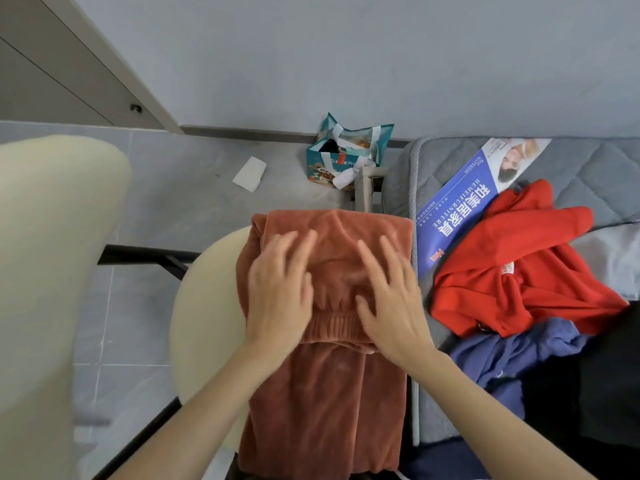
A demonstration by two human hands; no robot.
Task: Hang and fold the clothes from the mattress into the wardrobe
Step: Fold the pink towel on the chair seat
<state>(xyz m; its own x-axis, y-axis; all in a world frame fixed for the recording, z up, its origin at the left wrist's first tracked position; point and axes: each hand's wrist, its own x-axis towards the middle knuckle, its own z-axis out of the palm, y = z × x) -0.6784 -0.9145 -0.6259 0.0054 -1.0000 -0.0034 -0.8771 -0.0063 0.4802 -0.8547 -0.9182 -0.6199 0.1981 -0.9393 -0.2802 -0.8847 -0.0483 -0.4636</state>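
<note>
1. Mattress (pixel 571 168), grey and quilted, fills the right side. On it lie a red top (pixel 519 271), a blue garment (pixel 502 355) nearer the person, and a black garment (pixel 606 375) at the near right corner. A blue printed sheet (pixel 460 209) lies along its left edge.
2. Brown fleecy trousers (pixel 329 393) lie not on the mattress but on a cream round seat (pixel 201 306) just beside the mattress's left edge. Their long axis runs from the far edge of the seat toward the person. The far part is folded back on itself, and a ribbed band marks where this upper layer ends.
3. The left hand (pixel 277 289) lies flat on the left half of the folded layer, with the fingers spread and straight. It presses and grips nothing.
4. The right hand (pixel 391 296) lies the same way on the right half, just above the ribbed band, also pressing and not holding.
5. Both hands are equally near, one on each side of the long axis. I judge the fold is being smoothed. The free near part hangs toward the person, below the wrists, so a next fold would probably bring it up and away.
6. A teal paper bag (pixel 332 157) stands on the floor beyond the seat, near the far left corner of the mattress. A white paper scrap (pixel 250 174) lies to its left.
</note>
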